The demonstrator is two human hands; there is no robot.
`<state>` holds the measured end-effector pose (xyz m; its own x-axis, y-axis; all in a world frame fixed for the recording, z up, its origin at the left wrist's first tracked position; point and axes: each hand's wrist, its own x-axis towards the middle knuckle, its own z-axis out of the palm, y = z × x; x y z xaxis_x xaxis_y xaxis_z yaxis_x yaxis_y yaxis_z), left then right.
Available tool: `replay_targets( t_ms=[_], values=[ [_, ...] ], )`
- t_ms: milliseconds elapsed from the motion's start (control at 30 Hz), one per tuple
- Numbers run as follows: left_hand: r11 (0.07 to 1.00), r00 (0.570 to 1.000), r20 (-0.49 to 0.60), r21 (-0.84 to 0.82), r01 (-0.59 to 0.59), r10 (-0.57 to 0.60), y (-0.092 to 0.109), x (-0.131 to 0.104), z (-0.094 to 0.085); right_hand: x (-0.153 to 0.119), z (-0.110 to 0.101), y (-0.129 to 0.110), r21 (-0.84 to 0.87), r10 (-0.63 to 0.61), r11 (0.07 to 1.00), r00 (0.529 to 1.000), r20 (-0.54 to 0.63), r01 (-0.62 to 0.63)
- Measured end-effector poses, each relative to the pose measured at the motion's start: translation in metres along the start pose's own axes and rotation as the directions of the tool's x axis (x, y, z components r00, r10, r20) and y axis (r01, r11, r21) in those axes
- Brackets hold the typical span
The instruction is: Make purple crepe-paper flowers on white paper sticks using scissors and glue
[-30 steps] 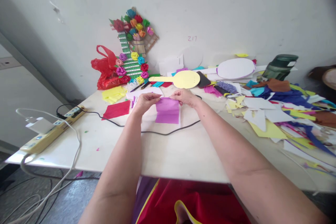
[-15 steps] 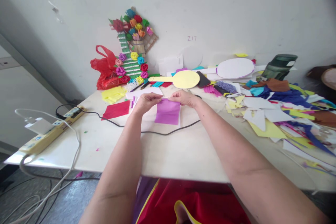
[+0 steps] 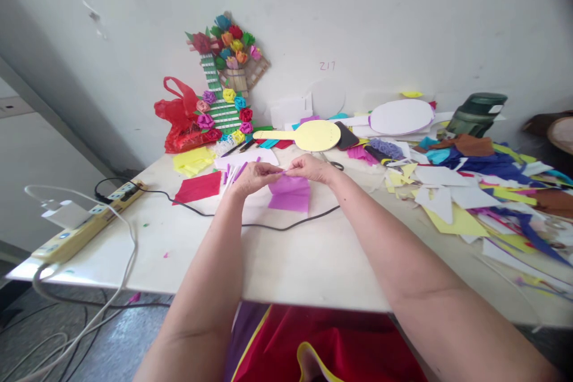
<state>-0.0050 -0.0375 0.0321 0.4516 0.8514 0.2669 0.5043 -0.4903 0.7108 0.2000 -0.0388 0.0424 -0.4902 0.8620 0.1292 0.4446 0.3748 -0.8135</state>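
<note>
Both hands pinch the far edge of a purple sheet of paper (image 3: 290, 197) over the table. My left hand (image 3: 256, 178) has its fingers closed at the sheet's upper left corner. Close beside it, my right hand (image 3: 311, 168) grips the same top edge, which looks bunched or rolled between the fingertips. The lower part of the sheet hangs flat toward me. Thin purple and white sticks (image 3: 231, 174) lie just left of my left hand, partly hidden by it. Farther left is a red sheet (image 3: 198, 187).
A black cord (image 3: 286, 228) crosses the table below the hands. Scissors (image 3: 336, 165) lie beyond my right wrist, near a yellow paddle-shaped cutout (image 3: 317, 135). Paper scraps (image 3: 452, 203) pile up at right. A power strip (image 3: 96, 221) sits on the left edge.
My hands have come closer together along the sheet's top edge. The sheet has shifted slightly right and now shows a crease. More of the sticks and the scissors is visible.
</note>
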Motion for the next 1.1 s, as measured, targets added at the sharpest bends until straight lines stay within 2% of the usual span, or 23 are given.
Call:
replay_targets(
  t_ms=[267, 433, 500, 567, 700, 767, 867, 1100],
  values=[
    [0.993, 1.000, 0.028, 0.114, -0.017, 0.013, 0.001, 0.002, 0.003, 0.001, 0.003, -0.001, -0.043, 0.015, 0.999, 1.000, 0.008, -0.014],
    [0.996, 1.000, 0.028, 0.094, 0.011, -0.014, 0.005, 0.003, 0.005, 0.001, 0.002, 0.002, 0.006, 0.000, 1.000, 1.000, -0.014, 0.000],
    [0.998, 0.999, -0.001, 0.049, 0.047, -0.047, 0.005, 0.003, 0.007, 0.002, 0.001, 0.006, 0.093, 0.008, 0.996, 0.999, -0.045, -0.004],
    [0.997, 0.997, -0.031, -0.020, 0.071, -0.072, 0.003, 0.004, 0.008, 0.004, 0.001, 0.010, 0.256, 0.048, 0.966, 0.996, -0.076, -0.027],
    [0.979, 0.996, -0.059, -0.194, 0.055, -0.067, -0.005, 0.007, 0.011, 0.006, -0.001, 0.015, 0.615, 0.185, 0.784, 0.978, -0.096, -0.088],
    [0.964, 0.995, -0.068, -0.259, 0.053, -0.073, -0.009, 0.008, 0.012, 0.006, 0.000, 0.015, 0.691, 0.166, 0.721, 0.982, -0.090, -0.059],
    [0.950, 0.992, -0.086, -0.307, 0.057, -0.088, -0.012, 0.009, 0.014, 0.008, 0.003, 0.015, 0.701, 0.103, 0.713, 0.991, -0.086, -0.013],
    [0.945, 0.985, -0.115, -0.316, 0.088, -0.131, -0.011, 0.010, 0.020, 0.016, 0.015, 0.020, 0.593, 0.221, 0.804, 0.949, -0.226, -0.046]
  ],
)
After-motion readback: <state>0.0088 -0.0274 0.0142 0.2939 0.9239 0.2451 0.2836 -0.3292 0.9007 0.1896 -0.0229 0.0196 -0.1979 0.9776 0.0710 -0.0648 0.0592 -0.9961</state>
